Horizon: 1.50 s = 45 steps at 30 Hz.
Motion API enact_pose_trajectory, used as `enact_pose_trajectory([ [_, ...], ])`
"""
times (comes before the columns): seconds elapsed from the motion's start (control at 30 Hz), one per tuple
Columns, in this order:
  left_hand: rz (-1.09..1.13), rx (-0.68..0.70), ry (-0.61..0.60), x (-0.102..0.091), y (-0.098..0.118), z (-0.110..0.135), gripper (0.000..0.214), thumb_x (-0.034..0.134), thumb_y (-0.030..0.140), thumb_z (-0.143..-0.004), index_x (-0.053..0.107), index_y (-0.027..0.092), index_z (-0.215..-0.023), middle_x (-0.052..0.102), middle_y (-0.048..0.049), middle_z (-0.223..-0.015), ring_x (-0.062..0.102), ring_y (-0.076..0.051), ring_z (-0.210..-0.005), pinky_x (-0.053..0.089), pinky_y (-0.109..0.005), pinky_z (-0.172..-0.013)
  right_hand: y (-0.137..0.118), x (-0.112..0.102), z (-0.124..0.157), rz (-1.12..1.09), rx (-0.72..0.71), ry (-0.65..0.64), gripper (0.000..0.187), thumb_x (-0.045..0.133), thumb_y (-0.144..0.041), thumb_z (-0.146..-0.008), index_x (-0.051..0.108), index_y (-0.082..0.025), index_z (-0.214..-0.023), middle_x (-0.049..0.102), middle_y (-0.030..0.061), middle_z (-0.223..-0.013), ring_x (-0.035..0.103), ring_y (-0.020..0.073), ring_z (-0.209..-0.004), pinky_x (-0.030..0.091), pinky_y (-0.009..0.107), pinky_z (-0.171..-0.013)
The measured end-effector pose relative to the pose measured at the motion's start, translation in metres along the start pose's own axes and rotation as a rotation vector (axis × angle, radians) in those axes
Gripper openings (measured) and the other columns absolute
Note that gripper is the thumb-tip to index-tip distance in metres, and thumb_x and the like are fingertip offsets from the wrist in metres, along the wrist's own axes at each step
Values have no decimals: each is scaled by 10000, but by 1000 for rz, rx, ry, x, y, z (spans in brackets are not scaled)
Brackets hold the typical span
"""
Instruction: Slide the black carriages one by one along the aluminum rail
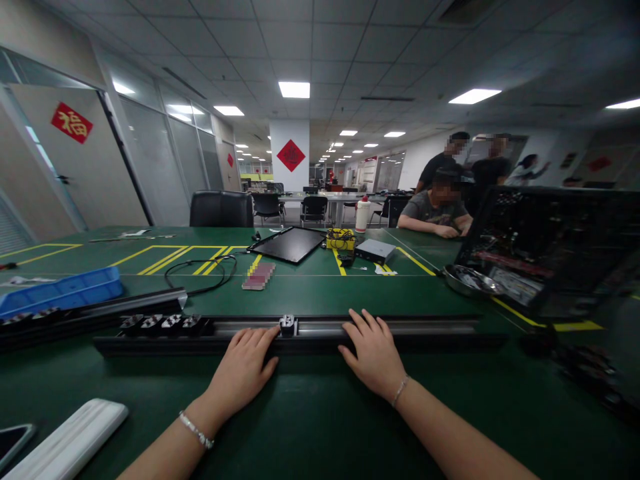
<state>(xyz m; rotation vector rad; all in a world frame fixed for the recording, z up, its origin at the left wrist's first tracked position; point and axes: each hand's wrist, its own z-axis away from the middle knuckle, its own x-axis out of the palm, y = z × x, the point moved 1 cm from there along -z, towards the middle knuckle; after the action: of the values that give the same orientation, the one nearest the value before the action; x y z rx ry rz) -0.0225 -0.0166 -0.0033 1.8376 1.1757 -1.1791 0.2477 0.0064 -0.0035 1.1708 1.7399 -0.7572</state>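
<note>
Left grip (245, 367) and right grip (375, 353) resting on black rail (313, 344)

Well left of the left grip, a blue tray (65, 295) is lying on the green desk (310, 407); beyond it, a red diamond (72, 123) on a door (55, 173) is bearing the gold character 福. Four dark blocks (151, 323) are sitting in the rail, left of the left grip. That grip is parting thumb from fingers, clasping nothing, one fingertip seemingly touching a small block (287, 325) in the rail. Beyond, between the grips, a second red diamond (291, 155) is hanging on a pillar (277, 133), its writing too small to read. The right grip is spreading over the rail, clasping nothing. Rightward, a metal bowl (463, 287) is standing beside an exposed case (500, 233).
</note>
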Motion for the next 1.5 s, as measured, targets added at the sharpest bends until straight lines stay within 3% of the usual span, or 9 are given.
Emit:
enact_pose_trajectory([
  [1.1,-34,-41,-81,-13,11,-6,471,451,286,-824,418,295,-1294,591,-31,-996,523,-199,-945,338,-370,-905,-1,-3,0,-15,5,-13,375,445,-431,-840,562,-244,-1144,426,70,-1380,305,283,-1284,196,475,-1031],
  [1.33,-54,-65,-109,-15,16,-14,415,426,320,-835,462,264,-1245,618,-48,-1007,549,-216,-956,337,-414,-919,0,-3,0,-18,8,-20,396,439,-445,-839,559,-239,-1154,420,79,-1384,294,289,-1291,201,484,-1029],
  [1.5,-19,-58,-139,-16,27,-27,319,458,356,-814,525,224,-1097,627,-65,-1037,570,-223,-966,386,-389,-878,-1,-4,-1,-19,14,-36,400,443,-445,-836,554,-243,-1162,413,75,-1389,294,285,-1293,198,481,-1034],
])
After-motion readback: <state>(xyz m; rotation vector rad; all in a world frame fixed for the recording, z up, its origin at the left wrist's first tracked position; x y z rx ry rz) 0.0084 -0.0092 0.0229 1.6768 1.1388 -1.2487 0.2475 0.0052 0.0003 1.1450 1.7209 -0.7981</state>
